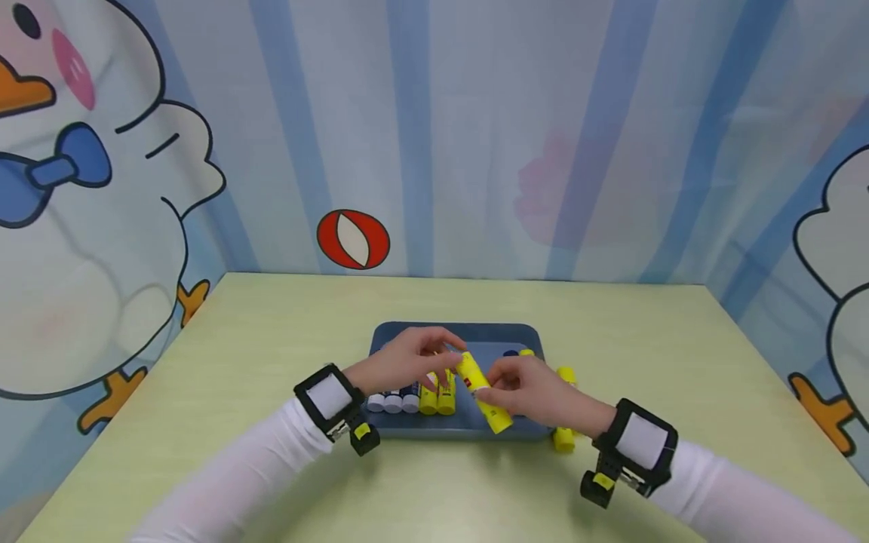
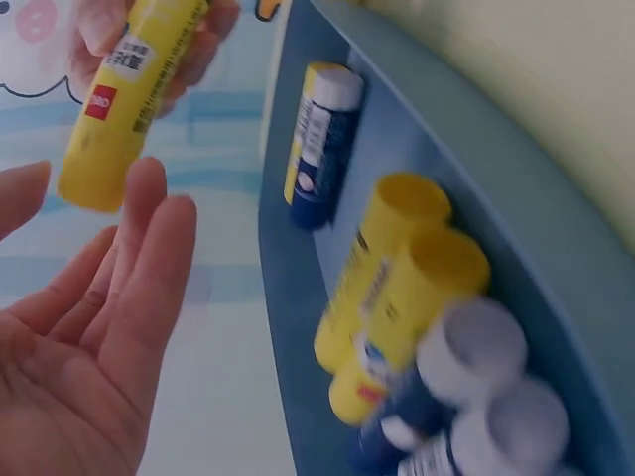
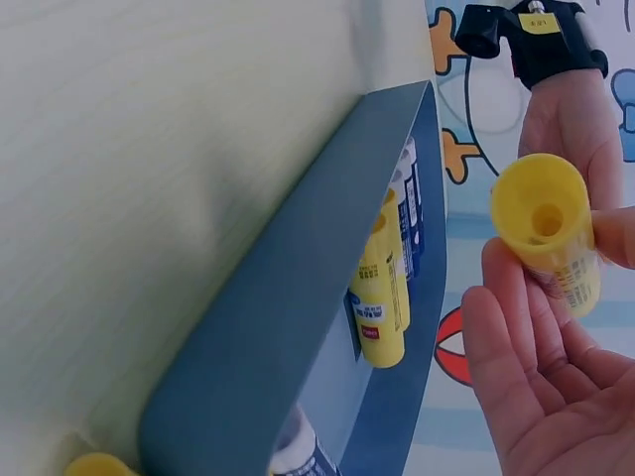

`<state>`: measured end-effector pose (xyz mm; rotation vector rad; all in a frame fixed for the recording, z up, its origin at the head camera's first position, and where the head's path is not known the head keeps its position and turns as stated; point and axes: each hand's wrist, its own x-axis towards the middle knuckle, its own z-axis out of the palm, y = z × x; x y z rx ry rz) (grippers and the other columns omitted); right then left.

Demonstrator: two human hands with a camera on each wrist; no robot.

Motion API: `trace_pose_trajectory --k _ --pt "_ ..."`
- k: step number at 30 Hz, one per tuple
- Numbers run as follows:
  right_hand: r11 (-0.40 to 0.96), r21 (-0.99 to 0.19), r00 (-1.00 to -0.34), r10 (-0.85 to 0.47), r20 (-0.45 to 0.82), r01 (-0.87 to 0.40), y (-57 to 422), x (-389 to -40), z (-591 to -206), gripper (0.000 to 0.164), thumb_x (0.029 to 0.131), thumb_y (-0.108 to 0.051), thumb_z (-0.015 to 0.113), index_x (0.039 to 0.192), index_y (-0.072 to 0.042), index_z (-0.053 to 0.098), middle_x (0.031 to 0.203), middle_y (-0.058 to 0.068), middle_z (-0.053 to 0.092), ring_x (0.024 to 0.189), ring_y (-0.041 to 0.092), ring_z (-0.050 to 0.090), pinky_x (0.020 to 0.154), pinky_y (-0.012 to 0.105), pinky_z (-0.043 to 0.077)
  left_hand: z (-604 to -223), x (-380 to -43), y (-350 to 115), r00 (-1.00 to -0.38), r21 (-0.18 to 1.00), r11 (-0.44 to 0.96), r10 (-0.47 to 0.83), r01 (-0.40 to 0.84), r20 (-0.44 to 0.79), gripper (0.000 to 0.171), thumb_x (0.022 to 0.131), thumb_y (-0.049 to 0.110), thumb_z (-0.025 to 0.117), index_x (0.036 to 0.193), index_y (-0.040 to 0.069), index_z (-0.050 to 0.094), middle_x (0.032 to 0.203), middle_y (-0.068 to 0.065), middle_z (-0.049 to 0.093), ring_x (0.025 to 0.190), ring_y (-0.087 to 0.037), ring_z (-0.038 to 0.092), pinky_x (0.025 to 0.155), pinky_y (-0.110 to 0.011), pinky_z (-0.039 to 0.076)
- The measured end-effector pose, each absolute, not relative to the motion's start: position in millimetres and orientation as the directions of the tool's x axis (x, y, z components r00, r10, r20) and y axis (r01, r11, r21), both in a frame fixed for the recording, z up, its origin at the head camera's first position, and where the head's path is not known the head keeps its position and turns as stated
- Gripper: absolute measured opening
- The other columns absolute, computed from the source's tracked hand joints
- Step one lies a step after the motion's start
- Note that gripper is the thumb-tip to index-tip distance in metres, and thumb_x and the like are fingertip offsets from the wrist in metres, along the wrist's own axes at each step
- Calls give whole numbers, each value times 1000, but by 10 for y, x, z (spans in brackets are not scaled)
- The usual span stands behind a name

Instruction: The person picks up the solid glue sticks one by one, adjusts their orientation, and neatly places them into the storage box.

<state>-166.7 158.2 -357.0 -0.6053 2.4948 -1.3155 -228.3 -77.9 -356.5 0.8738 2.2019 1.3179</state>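
Above a blue-grey tray (image 1: 448, 431), my right hand (image 1: 532, 388) pinches a yellow glue stick (image 1: 480, 388) between thumb and fingers, tilted. The left wrist view shows its printed label, barcode and small red mark; the right wrist view looks onto its hollow round end. My left hand (image 1: 413, 356) is by the upper end of the stick, its fingers extended and its thumb apart from the stick. Under the left hand, two yellow glue sticks (image 2: 397, 268) lie side by side in the tray beside several blue glue sticks with white caps (image 2: 476, 347).
Toward the tray's right side lies a blue-and-yellow glue stick with a white cap (image 2: 325, 144). Outside the tray's right edge, more yellow sticks (image 1: 564, 440) lie on the pale table (image 1: 305, 317). A cartoon-printed curtain (image 1: 475, 151) stands behind the table.
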Motion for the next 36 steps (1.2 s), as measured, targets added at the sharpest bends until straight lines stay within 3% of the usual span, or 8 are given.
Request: trace_pose_trajectory --k 4,7,9,12,16,20,26,36 --pt "550 -812 -906 -418 -63 -197 1625 -1754 -3554 21 93 -23 67 92 -2 64 72 4 61 63 30 59 57 40 51 -3546 -2344 -1004 -744 771 482 668 416 -17 37 99 26 59 127 2 57 98 -12 64 80 -27 64 70 -34 55" --pt "597 -790 -930 -353 -103 -139 1682 -1847 -3529 23 93 -24 66 93 -2 63 70 5 57 64 32 59 59 42 51 -3523 -2388 -1203 -792 553 653 610 518 21 34 96 26 63 122 4 60 94 -4 64 76 -18 61 67 -29 52" --pt "631 -768 -941 -314 -128 -106 1709 -1911 -3515 24 94 -25 66 94 -2 62 69 5 55 63 29 59 60 40 51 -3513 -2416 -1320 -835 426 747 549 510 37 29 95 25 65 116 5 62 88 -2 64 71 -15 58 62 -28 50" --pt "693 -717 -949 -272 -159 -79 1731 -1995 -3514 24 93 -26 67 89 -3 61 64 5 53 59 27 57 57 34 49 -3539 -2458 -1438 -900 351 842 437 411 6 22 94 26 66 102 6 63 76 -1 60 62 -15 54 54 -28 45" --pt "793 -606 -955 -225 -192 -65 1708 -2077 -3547 34 91 -29 68 68 -9 54 54 6 51 54 29 58 50 27 39 -3628 -2485 -1506 -941 350 903 313 252 -130 25 94 30 65 88 6 58 67 -3 54 58 -17 50 50 -27 38" --pt "888 -454 -957 -190 -217 -73 1624 -2119 -3586 44 90 -32 68 55 -13 48 48 1 48 51 25 61 44 23 33 -3728 -2495 -1504 -932 356 917 273 179 -236 30 95 33 62 84 6 59 65 -4 57 56 -16 55 49 -27 41" --pt "961 -259 -962 -160 -221 -100 1495 -2147 -3654 39 89 -33 67 59 -11 55 50 -2 47 45 15 55 43 22 39 -3858 -2506 -1471 -909 470 869 310 152 -279 32 98 25 59 75 4 63 55 -5 60 46 -16 57 45 -28 49" --pt "980 -69 -965 -196 -174 -186 1362 -2170 -3736 36 86 -35 72 68 -9 57 59 2 50 54 17 51 50 28 40 -3904 -2495 -1471 -912 509 851 306 134 -272 32 99 22 58 73 4 63 54 -6 60 44 -15 58 45 -27 49"
